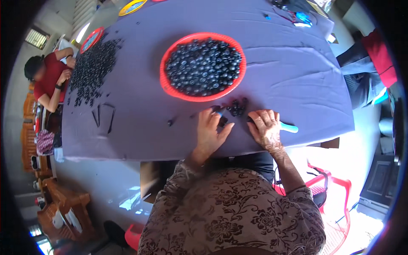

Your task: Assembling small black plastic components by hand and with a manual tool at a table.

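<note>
A red basket [163, 81] heaped with small, shiny black round pieces [203, 68] stands on the purple cloth beyond my hands. Near the front edge, my left hand [209, 134] is open, its thumb spread from its curved fingers, with a few black pieces [222, 122] in the gap. Between my hands and slightly beyond them sits a small cluster of the same pieces [236, 108]. My right hand [266, 127] is curled, palm down, its fingertips closed on a dark piece [250, 120]. A light-blue handle [289, 127] sticks out beside it; its other end is hidden.
Many black pieces [94, 68] spread over the table's left side beside a red-rimmed tray [92, 40]. Thin dark strips [111, 119] lie nearer. A seated person [53, 78] works at the left; another person [369, 63] is at the right. A red chair [340, 191] stands behind my right arm.
</note>
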Demonstrator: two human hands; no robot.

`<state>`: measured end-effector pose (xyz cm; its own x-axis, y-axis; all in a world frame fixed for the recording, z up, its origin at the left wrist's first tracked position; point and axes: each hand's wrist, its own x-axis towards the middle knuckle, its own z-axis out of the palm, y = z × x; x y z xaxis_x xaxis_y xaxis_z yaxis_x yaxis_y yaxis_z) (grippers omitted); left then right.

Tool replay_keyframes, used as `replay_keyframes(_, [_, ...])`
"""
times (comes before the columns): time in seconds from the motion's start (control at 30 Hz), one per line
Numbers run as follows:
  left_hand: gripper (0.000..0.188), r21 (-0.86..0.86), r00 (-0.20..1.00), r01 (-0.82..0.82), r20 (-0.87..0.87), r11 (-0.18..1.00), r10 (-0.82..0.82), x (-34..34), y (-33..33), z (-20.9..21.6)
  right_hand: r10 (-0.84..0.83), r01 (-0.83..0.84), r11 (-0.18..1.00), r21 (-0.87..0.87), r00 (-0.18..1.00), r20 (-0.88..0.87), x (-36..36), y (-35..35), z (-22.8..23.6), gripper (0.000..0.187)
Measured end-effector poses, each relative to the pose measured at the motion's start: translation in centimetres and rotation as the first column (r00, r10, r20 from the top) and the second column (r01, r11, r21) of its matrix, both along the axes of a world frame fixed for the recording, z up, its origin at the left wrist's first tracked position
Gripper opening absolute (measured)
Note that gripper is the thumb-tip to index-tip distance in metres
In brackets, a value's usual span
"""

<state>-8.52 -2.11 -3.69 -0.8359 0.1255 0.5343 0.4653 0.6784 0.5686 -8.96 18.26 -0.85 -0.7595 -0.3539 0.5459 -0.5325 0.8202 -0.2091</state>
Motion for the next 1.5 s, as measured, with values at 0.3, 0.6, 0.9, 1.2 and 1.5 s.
replay_keyframes(0.3, [0.039, 0.098, 0.994, -0.028, -0.101, 0.995, 0.038, 0.1, 0.5, -0.3, 0.032, -0.033, 0.996, 0.079, 0.999, 0.013, 0.2, 0.6, -0.8, 0.029])
replay_keyframes(0.6, [0.037, 0.117, 0.991, -0.044, -0.118, 0.992, 0.058, 0.7, -0.4, 0.2, 0.059, -0.065, 0.991, 0.113, 0.997, 0.055, 0.1, -0.7, -1.2, 0.025])
replay_keyframes(0.9, [0.036, 0.176, 0.983, -0.013, -0.180, 0.984, 0.046, 0.9, -0.1, 0.1, 0.038, -0.051, 0.991, 0.123, 0.993, 0.111, -0.2, -0.6, -1.6, 0.026])
replay_keyframes(1.2, [0.030, 0.116, 0.983, -0.090, -0.146, 0.989, 0.107, 8.2, -8.2, 2.3, 0.033, -0.043, 0.991, 0.125, 0.996, 0.078, -0.1, -1.4, -1.0, 0.030])
replay_keyframes(1.5, [0.018, 0.224, 0.741, -0.634, -0.096, 0.740, 0.664, 6.8, -26.2, 1.5, -0.162, 0.186, 0.962, 0.197, 0.978, -0.135, -0.6, -0.1, -2.1, 0.040])
